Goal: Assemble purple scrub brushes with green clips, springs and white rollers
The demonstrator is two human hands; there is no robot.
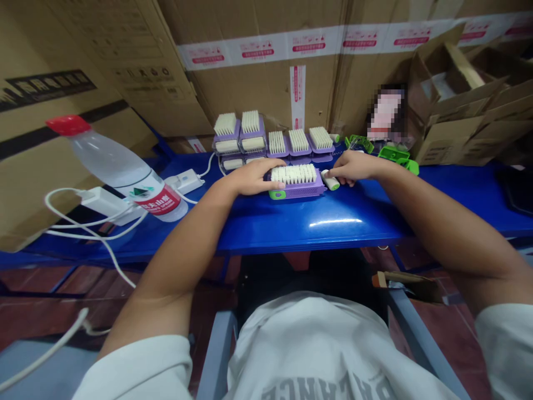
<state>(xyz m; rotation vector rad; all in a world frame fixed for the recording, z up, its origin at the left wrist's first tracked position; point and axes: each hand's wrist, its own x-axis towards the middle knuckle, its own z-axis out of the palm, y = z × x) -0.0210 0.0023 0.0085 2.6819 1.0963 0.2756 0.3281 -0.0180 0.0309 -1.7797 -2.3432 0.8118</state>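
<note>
On the blue table, my left hand (255,176) is closed round the left end of a purple brush-like unit (302,191). Its top carries rows of white bristles, and a green patch shows at its front left corner. Just to the right of the unit lies a short white cylinder (331,181) with a green end. My right hand (353,166) has its fingertips on the cylinder, the other fingers curled beneath. Part of the unit's left end is hidden under my left hand.
Several similar purple bristled units (298,143) stand along the back. Green plastic frames (391,153) lie at the right, near a cardboard divider box (453,133). A tilted water bottle (120,166) and white power strips with cables (106,204) are at left. Large cartons (258,83) wall the back.
</note>
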